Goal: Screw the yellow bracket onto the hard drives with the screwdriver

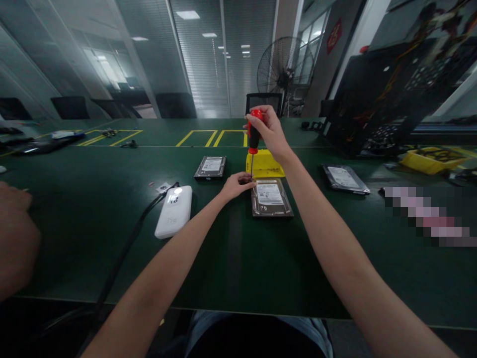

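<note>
A hard drive [271,199] lies label up on the green table in front of me. My right hand [270,127] grips the red and black handle of a screwdriver [254,136], held upright with its shaft pointing down. The tip meets the far left corner of the drive. At that same corner is my left hand [235,186], thumb and fingers drawn together around the screwdriver's tip; what they pinch is too small to make out. Just behind the drive sits a yellow tray [265,164].
Other hard drives lie to the left [210,167] and right [345,179]. A white power bank [174,212] with a black cable [130,238] is by my left forearm. Another person's hand [15,238] is at far left. An open computer case [372,99] and yellow bin [432,161] stand right.
</note>
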{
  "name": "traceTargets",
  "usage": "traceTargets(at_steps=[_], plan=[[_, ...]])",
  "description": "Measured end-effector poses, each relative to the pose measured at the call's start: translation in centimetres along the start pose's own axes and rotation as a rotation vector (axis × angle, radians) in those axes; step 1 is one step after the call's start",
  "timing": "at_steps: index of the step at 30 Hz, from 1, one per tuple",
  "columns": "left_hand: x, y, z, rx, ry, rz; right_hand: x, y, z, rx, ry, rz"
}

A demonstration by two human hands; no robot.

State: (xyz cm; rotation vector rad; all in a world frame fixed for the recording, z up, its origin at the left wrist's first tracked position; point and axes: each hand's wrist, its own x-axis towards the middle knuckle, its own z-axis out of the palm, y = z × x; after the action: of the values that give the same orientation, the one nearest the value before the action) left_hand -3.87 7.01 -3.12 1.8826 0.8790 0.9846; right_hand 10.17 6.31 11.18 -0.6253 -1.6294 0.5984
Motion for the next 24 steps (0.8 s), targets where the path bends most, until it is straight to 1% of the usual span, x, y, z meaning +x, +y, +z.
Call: traceTargets(at_steps=[5, 13, 17, 20, 24], plan=[[0.0, -0.2, 0.0, 0.019, 0.013, 0.001, -0.3, -0.4, 0.2, 0.048, -0.032, 0.046], [0.0, 0.1, 0.0, -0.008, 0.016, -0.001, -0.7, -1.1, 0.6, -0.044, -0.010, -0.060], [0.0, 0.2, 0.1, -0.007, 0.026, -0.010, -0.5, -0.7, 0.8, -0.060, 0.004, -0.066], [0.0, 0.3, 0.1, -0.003, 0.025, -0.018, -0.5, -0.4, 0.8, -0.072, -0.012, -0.060], [-0.2, 0.9, 0.1, 0.019, 0.024, -0.042, -0.5, -0.4, 0.5, -0.095, -0.007, -0.074]])
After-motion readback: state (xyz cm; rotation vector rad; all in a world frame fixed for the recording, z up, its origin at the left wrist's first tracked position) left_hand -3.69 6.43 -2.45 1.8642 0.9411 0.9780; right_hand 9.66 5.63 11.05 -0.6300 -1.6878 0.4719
